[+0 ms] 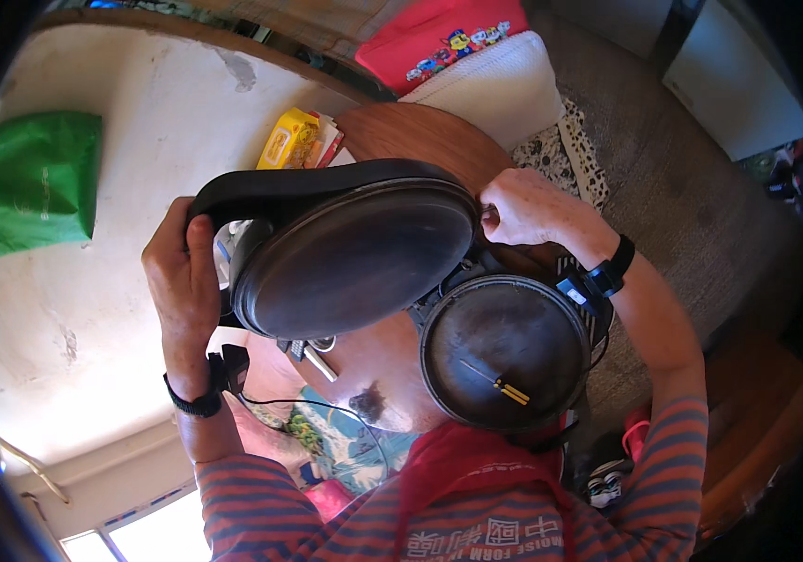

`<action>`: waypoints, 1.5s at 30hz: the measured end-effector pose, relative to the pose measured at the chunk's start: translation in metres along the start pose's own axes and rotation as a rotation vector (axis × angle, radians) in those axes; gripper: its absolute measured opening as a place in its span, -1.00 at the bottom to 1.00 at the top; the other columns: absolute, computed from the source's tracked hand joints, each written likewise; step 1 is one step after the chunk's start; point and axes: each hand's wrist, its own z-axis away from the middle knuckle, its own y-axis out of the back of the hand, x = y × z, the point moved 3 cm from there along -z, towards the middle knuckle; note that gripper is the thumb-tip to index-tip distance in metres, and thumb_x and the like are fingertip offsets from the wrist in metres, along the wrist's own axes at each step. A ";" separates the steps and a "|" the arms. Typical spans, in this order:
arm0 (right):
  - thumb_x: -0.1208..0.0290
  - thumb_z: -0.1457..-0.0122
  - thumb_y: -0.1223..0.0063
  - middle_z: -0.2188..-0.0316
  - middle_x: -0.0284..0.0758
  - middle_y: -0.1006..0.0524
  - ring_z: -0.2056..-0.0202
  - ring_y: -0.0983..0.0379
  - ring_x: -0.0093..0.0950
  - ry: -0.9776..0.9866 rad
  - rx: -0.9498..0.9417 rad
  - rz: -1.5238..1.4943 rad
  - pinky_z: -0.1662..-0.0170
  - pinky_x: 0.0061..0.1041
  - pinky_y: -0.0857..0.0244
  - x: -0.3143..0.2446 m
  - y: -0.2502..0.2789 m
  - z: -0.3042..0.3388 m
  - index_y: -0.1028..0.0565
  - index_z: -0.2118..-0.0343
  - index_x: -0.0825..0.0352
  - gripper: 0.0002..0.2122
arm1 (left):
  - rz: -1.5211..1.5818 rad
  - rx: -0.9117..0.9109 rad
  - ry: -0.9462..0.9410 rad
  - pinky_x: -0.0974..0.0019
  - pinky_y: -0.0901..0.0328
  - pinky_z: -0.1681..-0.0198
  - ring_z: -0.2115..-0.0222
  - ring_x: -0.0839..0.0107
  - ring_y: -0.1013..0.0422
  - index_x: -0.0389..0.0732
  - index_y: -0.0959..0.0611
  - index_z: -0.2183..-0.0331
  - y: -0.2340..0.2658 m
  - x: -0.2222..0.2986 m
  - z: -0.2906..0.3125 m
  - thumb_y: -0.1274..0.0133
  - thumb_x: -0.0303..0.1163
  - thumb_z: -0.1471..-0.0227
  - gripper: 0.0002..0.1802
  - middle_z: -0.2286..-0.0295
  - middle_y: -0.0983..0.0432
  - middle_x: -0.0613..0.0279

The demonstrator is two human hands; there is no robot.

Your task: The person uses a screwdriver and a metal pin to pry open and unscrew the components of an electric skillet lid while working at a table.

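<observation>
A black electric griddle with two round plates lies opened in front of me. My left hand [183, 272] is wrapped round the curved black handle at the left side of the raised upper plate [354, 258], which is tilted. At the right edge of that plate, my right hand [525, 208] is closed, fingers curled near the hinge side; what sits in them is hidden. The lower plate [457, 375] is close to my body on the right. On it rests a small screwdriver [509, 389] with a yellow and black handle and thin shaft.
Beneath the griddle is a round wooden table [411, 131]. A yellow packet [289, 139] sits at its far edge, by the pale wall. A green bag [45, 183] is at the left. A white cushion [490, 84] and red bag [439, 37] lie beyond the table.
</observation>
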 end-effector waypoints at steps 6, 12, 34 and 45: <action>0.42 0.01 -0.12 0.54 -0.07 -0.55 0.39 -0.53 -0.06 -0.009 0.167 -0.160 0.26 -0.14 -0.39 -0.012 0.014 0.003 -0.56 0.51 0.39 -0.88 | 0.018 0.061 -0.048 0.17 -0.27 0.45 0.57 0.09 -0.40 -0.32 -0.56 0.30 0.004 -0.011 -0.001 0.08 -0.30 -0.27 -0.73 0.58 -0.46 -0.05; 0.50 -0.01 -0.12 0.57 -0.12 -0.53 0.49 -0.50 -0.17 0.036 0.141 0.049 0.37 -0.30 -0.34 -0.025 0.023 -0.001 -0.51 0.54 0.39 -0.92 | -0.051 0.058 -0.031 0.08 -0.29 0.43 0.50 -0.10 -0.43 -0.29 -0.57 0.30 0.005 -0.013 0.005 0.00 -0.27 -0.23 -0.75 0.55 -0.48 -0.11; 0.10 -0.04 -0.28 0.64 -0.11 -0.49 0.51 -0.48 -0.14 -0.089 0.075 0.037 0.39 -0.28 -0.32 -0.051 0.056 -0.002 -0.56 0.54 0.40 -0.63 | -0.111 0.085 -0.123 0.00 -0.30 0.38 0.46 -0.11 -0.45 -0.23 -0.55 0.35 -0.003 -0.003 -0.005 0.02 -0.18 -0.25 -0.70 0.54 -0.50 -0.09; -0.23 0.02 -0.17 0.65 -0.18 -0.52 0.47 -0.54 -0.17 -0.018 0.145 0.615 0.38 -0.22 -0.38 -0.073 0.043 -0.005 -0.61 0.55 0.29 -0.47 | -0.204 0.124 0.005 -0.08 -0.31 0.38 0.43 -0.16 -0.46 -0.20 -0.56 0.41 -0.011 -0.002 -0.014 -0.02 -0.08 -0.20 -0.64 0.54 -0.53 -0.08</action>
